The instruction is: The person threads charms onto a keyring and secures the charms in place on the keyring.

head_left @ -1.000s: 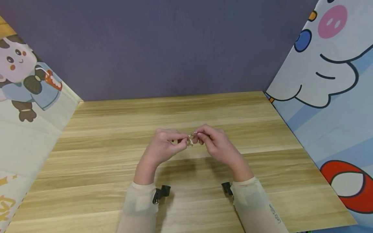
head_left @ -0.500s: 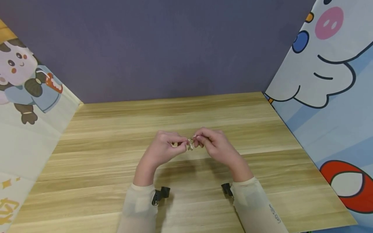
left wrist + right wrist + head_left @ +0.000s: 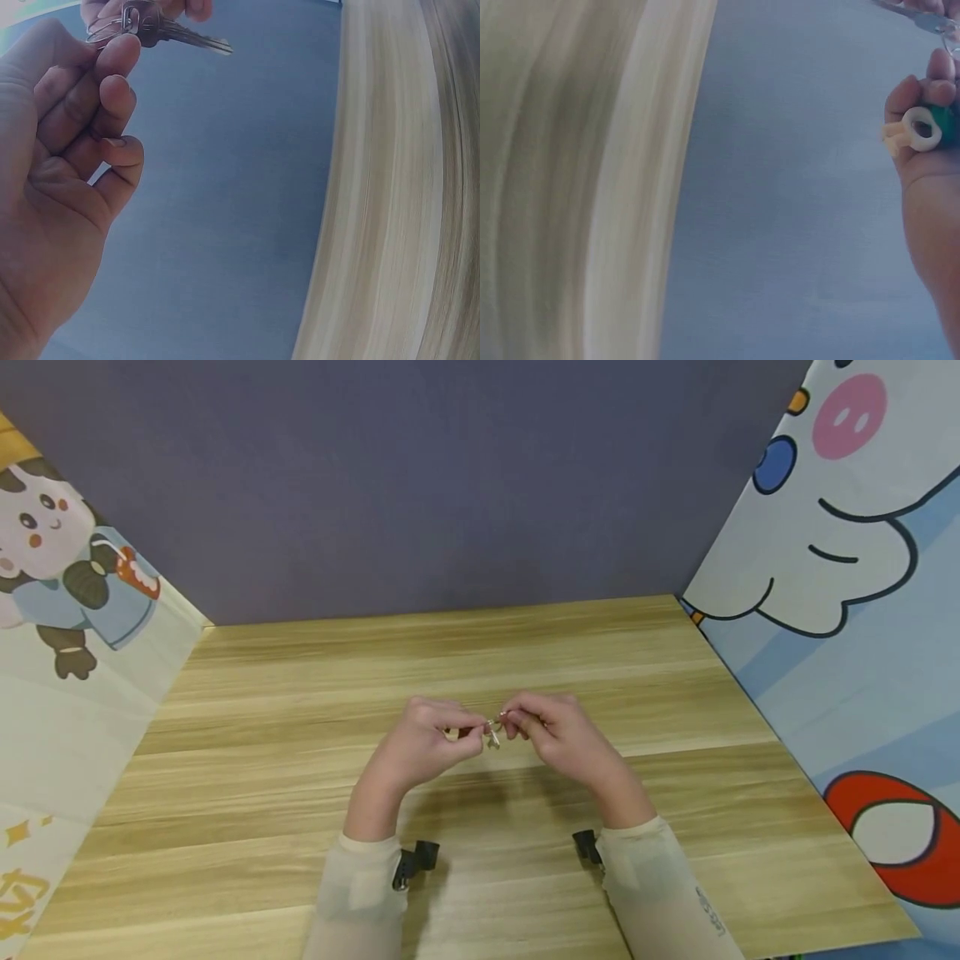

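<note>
My left hand (image 3: pixel 429 742) pinches a thin metal key ring (image 3: pixel 103 31) between thumb and forefinger. From the ring a silver key (image 3: pixel 191 36) sticks out, beside a small metal link (image 3: pixel 129 16); in the head view the key (image 3: pixel 493 740) hangs between both hands. My right hand (image 3: pixel 561 737) has its fingertips at the other side of the ring. Its curled fingers also hold a small charm (image 3: pixel 921 129) with a white loop, a green part and a peach-coloured piece, against the palm. The charm is hidden in the head view.
Beneath the hands lies a wood-grain table (image 3: pixel 300 693). A grey-purple panel (image 3: pixel 450 485) rises behind it, with cartoon-printed walls at the left (image 3: pixel 82 577) and right (image 3: pixel 847 568). Black camera mounts (image 3: pixel 416 860) sit on both sleeved wrists.
Both hands sit slightly lower in the head view than a second ago. The key has swung and turned a little between them, while both grips stay close together.
</note>
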Demonstrator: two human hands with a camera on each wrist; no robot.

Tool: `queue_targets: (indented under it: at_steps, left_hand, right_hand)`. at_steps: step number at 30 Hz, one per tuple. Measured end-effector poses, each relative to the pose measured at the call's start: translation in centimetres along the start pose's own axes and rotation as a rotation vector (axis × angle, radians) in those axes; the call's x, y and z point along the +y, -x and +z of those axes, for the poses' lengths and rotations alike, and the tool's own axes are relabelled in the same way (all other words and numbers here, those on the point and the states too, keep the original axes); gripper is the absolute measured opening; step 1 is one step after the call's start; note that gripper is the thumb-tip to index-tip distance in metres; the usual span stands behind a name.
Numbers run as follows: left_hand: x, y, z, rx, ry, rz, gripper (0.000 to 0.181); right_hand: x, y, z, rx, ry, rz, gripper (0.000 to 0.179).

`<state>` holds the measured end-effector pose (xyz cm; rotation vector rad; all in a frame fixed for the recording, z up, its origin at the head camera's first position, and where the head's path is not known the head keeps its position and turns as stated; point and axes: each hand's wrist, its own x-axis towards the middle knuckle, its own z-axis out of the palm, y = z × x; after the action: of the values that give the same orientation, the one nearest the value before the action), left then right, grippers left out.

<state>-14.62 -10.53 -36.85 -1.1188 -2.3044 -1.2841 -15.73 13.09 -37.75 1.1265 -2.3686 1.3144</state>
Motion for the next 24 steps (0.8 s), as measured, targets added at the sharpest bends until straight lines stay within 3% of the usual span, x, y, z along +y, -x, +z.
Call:
queue_targets:
  at_steps: [4, 8, 17, 20, 24]
  left_hand:
    - [0.05, -0.01, -0.01, -0.019, -0.001, -0.005, 0.023]
    - [0.08, -0.04, -0.01, -0.044, -0.001, -0.035, 0.023]
    - [0.27, 0.02, -0.07, -0.132, 0.017, -0.213, 0.015]
    - [0.18, 0.02, 0.05, -0.124, 0.019, -0.245, 0.014]
    - [-0.17, -0.06, 0.4, -0.054, -0.003, -0.224, 0.014]
  right_hand:
    - [-0.38, -0.1, -0.13, -0.008, 0.085, -0.041, 0.021]
    - [-0.51, -0.01, -0.25, -0.028, 0.08, -0.031, 0.017]
    - [-0.55, 0.26, -0.42, -0.055, 0.02, 0.068, 0.009]
    - [-0.67, 0.24, -0.32, -0.04, 0.01, 0.093, 0.009]
    - [-0.75, 0.22, -0.04, -0.044, -0.029, 0.12, 0.01]
